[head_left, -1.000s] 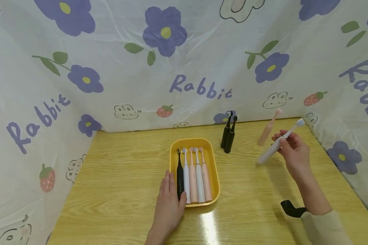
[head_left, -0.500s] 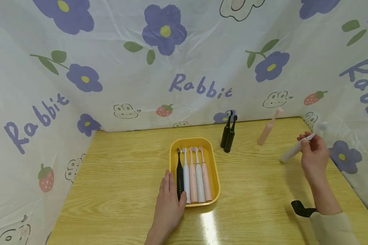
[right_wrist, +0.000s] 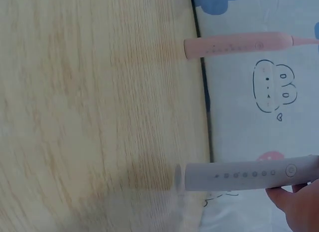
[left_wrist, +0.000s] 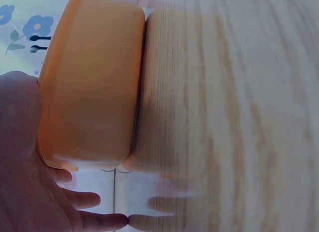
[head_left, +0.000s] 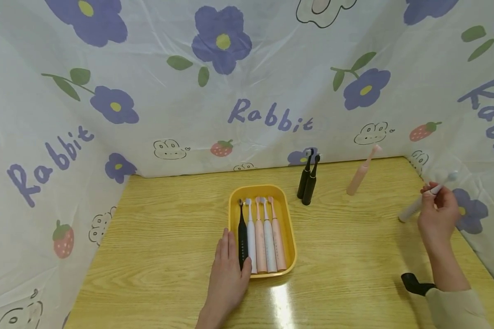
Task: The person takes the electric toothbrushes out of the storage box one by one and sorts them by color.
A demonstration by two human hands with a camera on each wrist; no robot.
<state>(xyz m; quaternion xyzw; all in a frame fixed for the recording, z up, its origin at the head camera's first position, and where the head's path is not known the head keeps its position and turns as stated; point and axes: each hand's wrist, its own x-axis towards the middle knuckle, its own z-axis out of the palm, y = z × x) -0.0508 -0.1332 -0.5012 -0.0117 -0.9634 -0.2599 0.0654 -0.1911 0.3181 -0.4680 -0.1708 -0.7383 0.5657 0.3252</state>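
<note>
My right hand [head_left: 438, 219] pinches a pale grey electric toothbrush [head_left: 410, 210] near its neck, brush head up and leaning right. In the right wrist view, the base of the pale toothbrush [right_wrist: 239, 175] is close over the wood, with a row of small marks and a round button along its handle. My left hand [head_left: 227, 269] rests at the near left corner of a yellow tray [head_left: 291, 237], fingers straight. The left wrist view shows the hand [left_wrist: 35, 192] against the tray's outer wall [left_wrist: 99, 77]. Inside lie a black toothbrush [head_left: 242, 233] and several white and pink ones.
Two black toothbrushes [head_left: 308, 183] stand upright side by side behind the tray. A pink toothbrush [head_left: 358, 179] stands farther right. Cloth walls printed with flowers and rabbits enclose the back and sides of the wooden table [head_left: 160, 228].
My right hand has carried the pale toothbrush rightward, past the standing pink one, toward the table's right edge, and tipped it more upright. My left hand and the tray have stayed put.
</note>
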